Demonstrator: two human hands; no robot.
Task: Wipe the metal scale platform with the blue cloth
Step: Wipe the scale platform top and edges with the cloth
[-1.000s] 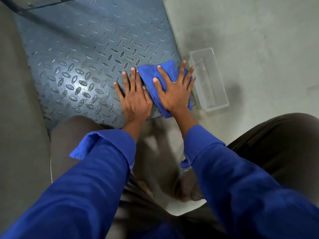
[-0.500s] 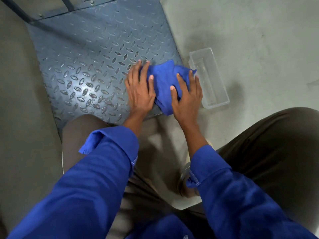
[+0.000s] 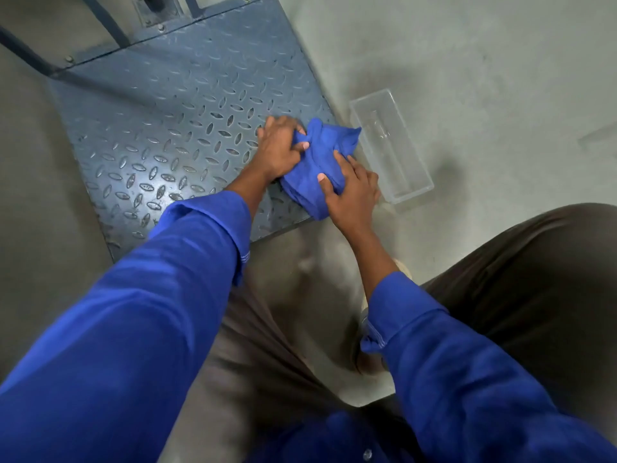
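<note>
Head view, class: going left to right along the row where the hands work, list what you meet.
Metal scale platform → left hand → blue cloth → right hand → clear plastic tray → bare floor.

Blue cloth [image 3: 320, 162]: saturated royal blue, plain, with darker blue in its folds between the fingers [image 3: 347, 168] of both hands. Metal scale platform [image 3: 173, 128]: dull blue-grey, embossed with a repeating diamond-tread pattern of short lens-shaped ridges set in alternating directions; the ridges show worn silver-grey left of the fingers. Sleeves [image 3: 150, 312]: the same royal blue as the cloth, unpatterned, with pale stitching at the cuffs. Trousers [image 3: 534, 279]: dark brown, plain. Tray [image 3: 390, 145], right of the fingers: colourless, transparent. Floor [image 3: 484, 61]: pale grey-green, mottled with darker smudges.
</note>
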